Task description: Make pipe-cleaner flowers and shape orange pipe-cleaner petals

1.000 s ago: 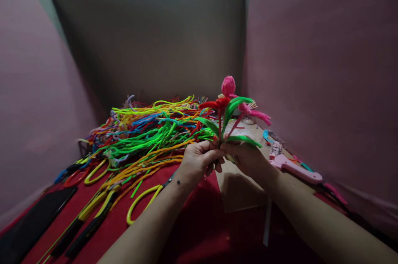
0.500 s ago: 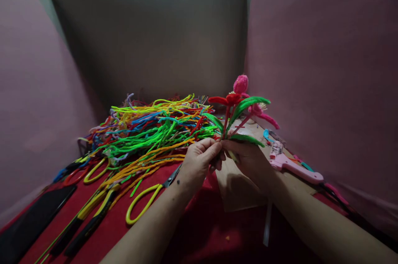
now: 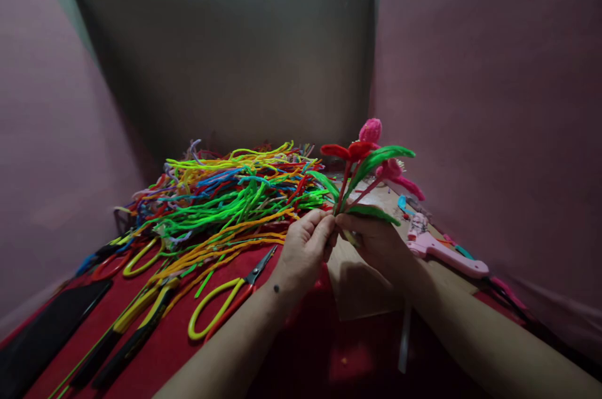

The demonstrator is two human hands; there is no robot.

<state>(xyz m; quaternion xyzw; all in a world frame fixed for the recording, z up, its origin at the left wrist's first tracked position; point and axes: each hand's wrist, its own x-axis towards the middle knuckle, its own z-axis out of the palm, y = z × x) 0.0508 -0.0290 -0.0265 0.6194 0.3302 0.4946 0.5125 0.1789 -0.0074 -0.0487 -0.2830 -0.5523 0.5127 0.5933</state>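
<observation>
Both my hands meet at the stems of a pipe-cleaner flower bouquet [image 3: 360,164], held upright in front of me. It has a red flower, pink flowers and several green leaves that fan out above my fingers. My left hand [image 3: 308,245] is closed, thumb and forefinger pinching the base of the stems. Close against it, my right hand [image 3: 379,239] is closed round the same stems, below the lowest leaf. The stem ends are hidden by my fingers.
A big heap of coloured pipe cleaners [image 3: 235,195] lies at the back left. Yellow-handled scissors [image 3: 219,311], pliers [image 3: 136,324] and a black flat object [image 3: 51,324] lie left on the red cloth. A pink glue gun [image 3: 449,255] rests right, on a board [image 3: 362,286].
The bouquet has tipped slightly to the right and its flower heads sit a little lower. My left hand has shifted slightly, baring more of the scissors.
</observation>
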